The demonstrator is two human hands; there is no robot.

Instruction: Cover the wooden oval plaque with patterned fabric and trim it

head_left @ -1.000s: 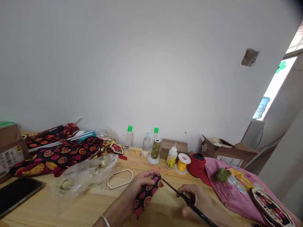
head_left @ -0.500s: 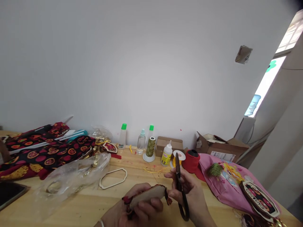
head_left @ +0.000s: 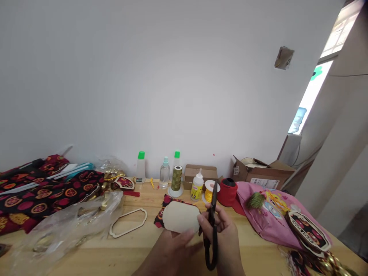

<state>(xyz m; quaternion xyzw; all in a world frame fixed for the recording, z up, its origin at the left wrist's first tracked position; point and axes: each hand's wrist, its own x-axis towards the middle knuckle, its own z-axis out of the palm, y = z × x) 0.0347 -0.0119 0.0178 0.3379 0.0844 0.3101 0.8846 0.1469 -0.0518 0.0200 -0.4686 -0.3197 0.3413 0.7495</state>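
My left hand (head_left: 171,247) is closed on the lower edge of a pale rounded board (head_left: 181,217). Dark fabric (head_left: 158,219) with a red and orange pattern shows behind the board's top and left edges. Black scissors (head_left: 214,203) stand upright in my right hand (head_left: 227,237), their blades pointing up. The thumb of that hand rests at the board's right end, where fabric is partly hidden. To the left on the wooden table (head_left: 126,251) lies a thin pale frame (head_left: 128,222) with an open middle.
A glue bottle (head_left: 197,186), green thread spool (head_left: 177,178), yellow spool (head_left: 208,196) and red thread cone (head_left: 227,191) stand behind my hands. Left are a clear plastic bag (head_left: 71,218) and patterned cloth (head_left: 57,195). A pink bag (head_left: 267,230) and open carton (head_left: 258,173) lie right.
The board has turned from a slanted edge-on view to show its broad pale face, and sits slightly higher. The scissors stay in my right hand. The whole view has shifted a little.
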